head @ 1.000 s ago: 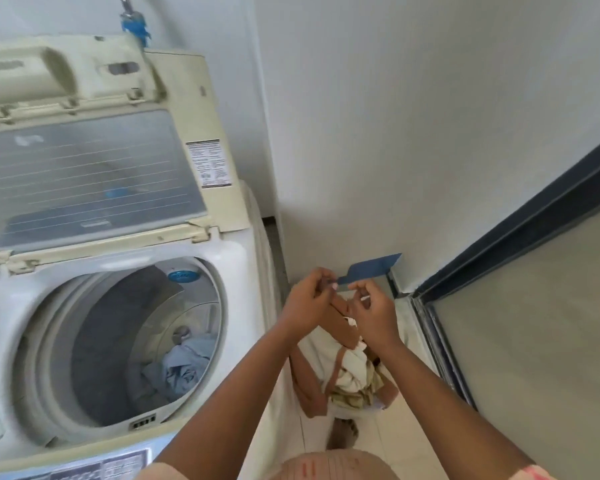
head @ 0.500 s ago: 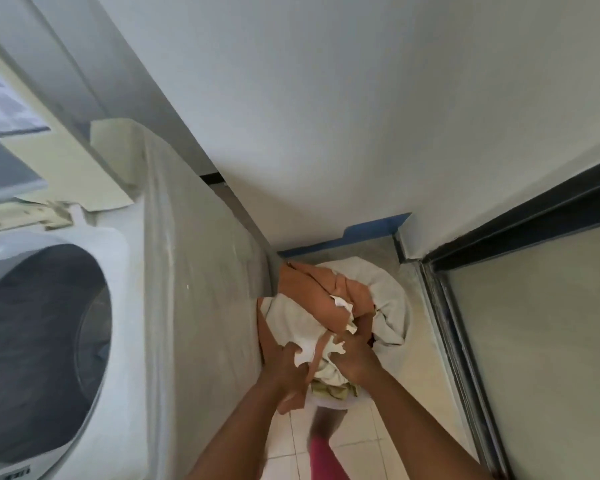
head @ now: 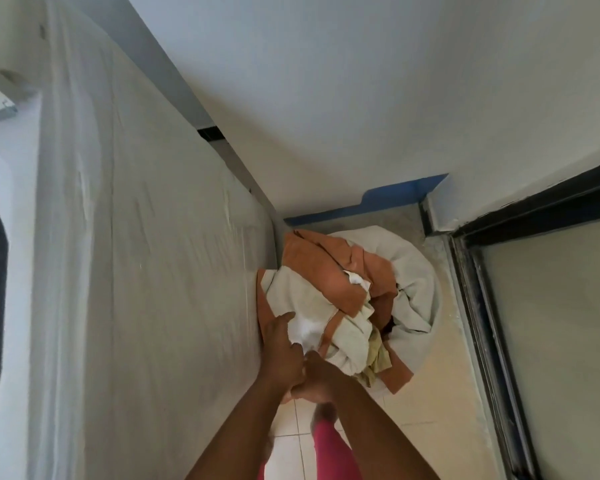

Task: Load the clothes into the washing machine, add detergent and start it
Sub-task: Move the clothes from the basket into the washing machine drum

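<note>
Down beside the washing machine, both hands grip the heaped clothes: left hand clutching white cloth, right hand curled underneath. Orange and pale towels spill over on the tiled floor.

Soft, even daylight fills the scene, bright without harsh glare; its source lies out of frame. The wall reads pale blue-white with a gentle falloff toward the floor corner. Shadows are weak and diffuse: a dim patch sits under the clothes and in the gap beside the washer. The washer's side panel is smeared by motion blur, its wrinkled film streaked. The arms and clothes are soft, with fine texture lost. Wide-angle distortion bends straight lines: the washer's edge and the dark door frame splay outward toward the picture's edges.
</note>
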{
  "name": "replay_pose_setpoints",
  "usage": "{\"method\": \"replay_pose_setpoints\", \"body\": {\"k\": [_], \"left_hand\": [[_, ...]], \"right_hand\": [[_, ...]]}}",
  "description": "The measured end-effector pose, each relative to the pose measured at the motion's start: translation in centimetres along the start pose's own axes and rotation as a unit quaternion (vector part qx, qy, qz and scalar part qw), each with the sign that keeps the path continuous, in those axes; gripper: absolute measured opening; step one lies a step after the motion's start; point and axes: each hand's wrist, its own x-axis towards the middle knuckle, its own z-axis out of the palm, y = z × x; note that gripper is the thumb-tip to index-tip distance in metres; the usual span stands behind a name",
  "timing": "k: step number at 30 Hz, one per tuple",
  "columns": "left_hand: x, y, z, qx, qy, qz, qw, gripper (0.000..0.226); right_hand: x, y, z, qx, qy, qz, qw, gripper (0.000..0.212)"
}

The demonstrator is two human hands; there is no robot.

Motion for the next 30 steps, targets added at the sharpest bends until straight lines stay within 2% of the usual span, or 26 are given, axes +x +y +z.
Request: {"method": "replay_pose_setpoints", "body": {"k": [1, 3, 5, 8, 10, 15, 17, 20, 21, 25, 27, 30], "left_hand": [[0.0, 0.0, -0.2, -0.021, 0.011, 0.003, 1.0, 0.048], [-0.2, -0.4, -0.5, -0.037, 0.031, 0.012, 0.999, 0.049], [-0.1, -1.0, -1.0, -0.032, 0.048, 0.021, 0.998, 0.053], [-1.5, -0.2, -1.9, -0.051, -0.004, 0.027, 0.998, 0.057], [-2.7, 1.1, -2.3, -0.047, -0.031, 0.023, 0.998, 0.059], [-6.5, 5.4, -4.3, -0.018, -0.1, 0.053, 0.993, 0.05], [-7.8, 6.8, -5.5, 0.023, -0.083, 0.07, 0.994, 0.057], [-9.8, 8.8, -7.8, 0.085, -0.07, 0.094, 0.989, 0.073], [-10.6, 9.7, -8.7, 0.113, -0.083, 0.105, 0.985, 0.072], [-13.0, 12.8, -12.1, 0.112, -0.099, 0.153, 0.977, 0.042], [-15.0, 14.0, -13.6, 0.148, -0.119, 0.196, 0.962, 0.032], [-17.2, 14.9, -15.2, 0.156, -0.14, 0.231, 0.95, 0.032]], "right_hand": [[0.4, 0.2, 0.6, 0.004, -0.008, -0.013, 1.0, 0.051], [3.5, 3.9, 2.1, -0.102, 0.026, -0.016, 0.994, 0.063], [3.3, 5.3, 3.0, -0.079, 0.047, 0.016, 0.996, 0.066], [2.4, 5.6, 3.0, -0.018, 0.122, 0.002, 0.992, 0.022], [-0.5, 2.7, 2.2, 0.011, 0.175, 0.005, 0.985, 0.005], [-5.9, -2.2, 0.6, 0.037, 0.258, -0.015, 0.965, 0.021], [-8.3, -3.9, 0.5, 0.051, 0.289, -0.03, 0.955, 0.036], [-12.2, -6.3, 1.3, 0.078, 0.311, -0.049, 0.946, 0.03], [-13.6, -7.1, 1.5, 0.082, 0.327, -0.065, 0.939, 0.029], [-17.8, -10.1, 2.3, 0.083, 0.377, -0.135, 0.913, 0.031], [-20.2, -11.7, 3.0, 0.057, 0.4, -0.145, 0.903, 0.036], [-22.9, -13.3, 3.7, 0.036, 0.431, -0.167, 0.886, 0.037]]}}
